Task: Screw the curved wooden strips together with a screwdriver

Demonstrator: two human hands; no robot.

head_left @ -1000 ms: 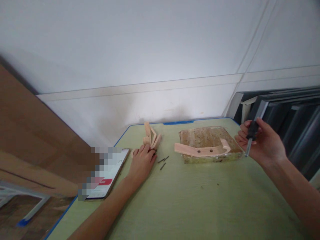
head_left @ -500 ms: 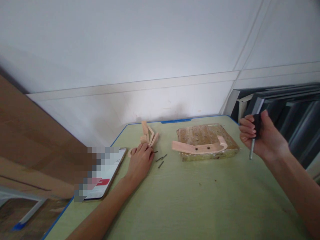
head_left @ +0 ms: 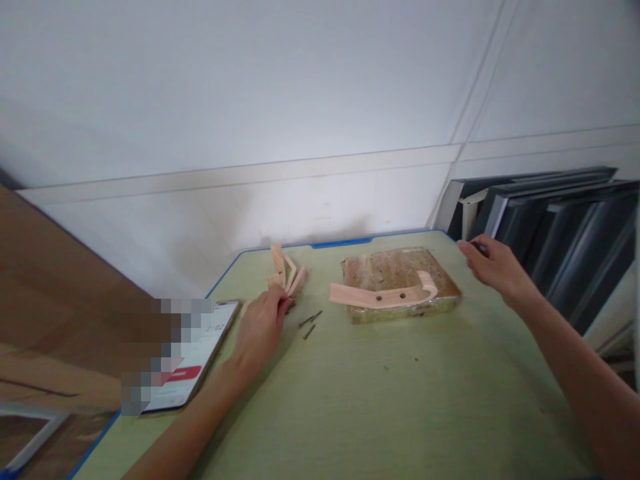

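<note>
My left hand (head_left: 261,327) is closed in a pinch over the left side of the table, in front of a small cluster of bent wooden hooks (head_left: 295,280). A dark screw tip seems to show at its fingertips, mostly hidden. Several dark screws (head_left: 309,332) lie on the table just right of that hand. My right hand (head_left: 495,263), raised at the far right, is closed round the black handle of a screwdriver (head_left: 480,249); its shaft is not visible. Between the hands, a wooden hook (head_left: 367,297) with two holes lies across the front of a brown plastic-wrapped block (head_left: 395,263).
A phone or tablet (head_left: 200,360), partly pixelated, lies at the left edge of the pale green table (head_left: 360,400). Dark flat panels (head_left: 560,220) lean at the right, by the white wall (head_left: 300,87). A large cardboard sheet (head_left: 65,300) stands at the left.
My left hand has drawn back slightly from the hooks, and the screw by its fingertips is gone from the table. My right hand has turned, and the screwdriver's shaft has gone out of sight.
</note>
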